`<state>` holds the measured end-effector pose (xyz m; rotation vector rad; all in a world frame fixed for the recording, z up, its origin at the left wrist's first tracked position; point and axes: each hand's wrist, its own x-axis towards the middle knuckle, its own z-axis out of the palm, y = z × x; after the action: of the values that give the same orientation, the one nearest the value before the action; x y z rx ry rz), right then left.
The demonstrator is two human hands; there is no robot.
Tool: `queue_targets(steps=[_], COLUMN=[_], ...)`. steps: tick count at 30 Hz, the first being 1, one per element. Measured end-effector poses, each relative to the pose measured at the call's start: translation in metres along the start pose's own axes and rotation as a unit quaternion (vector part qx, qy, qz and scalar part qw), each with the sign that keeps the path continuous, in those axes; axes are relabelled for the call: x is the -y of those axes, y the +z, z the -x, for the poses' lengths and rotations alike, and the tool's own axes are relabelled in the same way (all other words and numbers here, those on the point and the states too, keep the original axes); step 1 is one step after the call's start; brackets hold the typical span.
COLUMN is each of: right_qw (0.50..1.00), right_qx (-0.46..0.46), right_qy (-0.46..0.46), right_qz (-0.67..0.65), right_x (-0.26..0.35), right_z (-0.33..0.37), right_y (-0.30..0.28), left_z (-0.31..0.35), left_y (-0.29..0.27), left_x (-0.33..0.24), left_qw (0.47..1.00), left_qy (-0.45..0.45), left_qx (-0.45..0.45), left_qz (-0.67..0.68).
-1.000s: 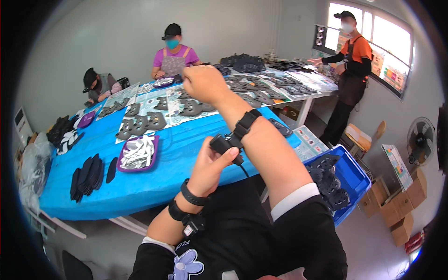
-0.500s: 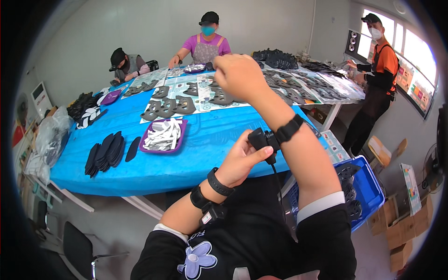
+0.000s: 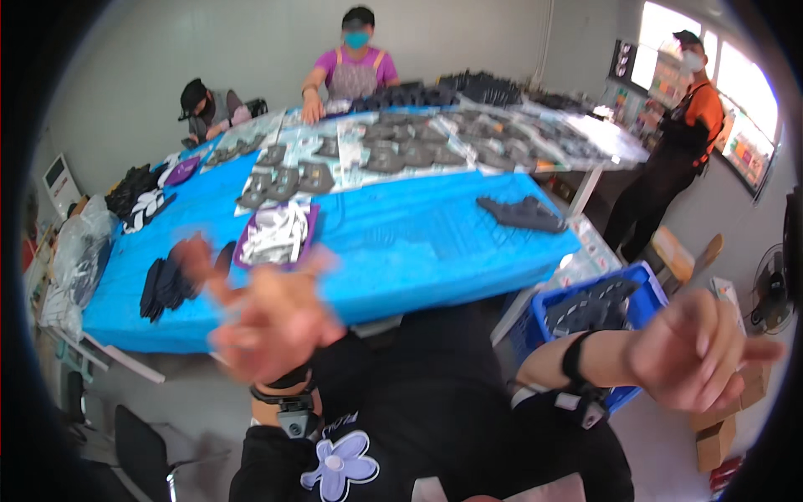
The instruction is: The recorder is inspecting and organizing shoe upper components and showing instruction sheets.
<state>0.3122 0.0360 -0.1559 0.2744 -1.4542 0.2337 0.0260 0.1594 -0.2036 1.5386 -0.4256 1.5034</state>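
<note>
My left hand (image 3: 272, 314) is raised near the table's front edge, smeared by motion, with its fingers spread and nothing seen in it. Behind it lie a pile of dark oval pads (image 3: 164, 284) and a purple basket (image 3: 311, 237) full of white strips (image 3: 276, 233). Out at the far right, over the side of a blue crate (image 3: 648, 283), my right hand (image 3: 694, 347) has loosely bent fingers held apart, holding nothing visible. Both wrists wear black straps with small devices.
On the blue-covered table (image 3: 393, 251) are rows of dark grey moulded pieces (image 3: 410, 155) and a single dark piece (image 3: 523, 214) at the right corner. Co-workers stand or sit beyond it. A black chair (image 3: 138, 448) is at lower left, a cardboard box (image 3: 716, 442) at lower right.
My hands have moved apart: the left swung left and opened, the right dropped down to the right. The small black device on my right wrist is no longer gripped by my left hand.
</note>
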Motion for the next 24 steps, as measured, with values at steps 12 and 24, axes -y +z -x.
queue_targets(steps=[12,24], right_qw=[0.919,0.774], right_qx=[0.020,-0.190], right_qy=[-0.099,0.066], right_qz=[0.381,0.601], right_x=[-0.023,-0.037], right_z=[0.076,0.083], right_y=[-0.037,-0.078], left_z=[0.053,0.059], left_y=[-0.019,-0.062], left_x=[-0.059,-0.088], left_qw=[0.776,0.632], left_qy=[0.417,0.125], left_qx=[-0.057,-0.336], left_qz=[-0.470,-0.687])
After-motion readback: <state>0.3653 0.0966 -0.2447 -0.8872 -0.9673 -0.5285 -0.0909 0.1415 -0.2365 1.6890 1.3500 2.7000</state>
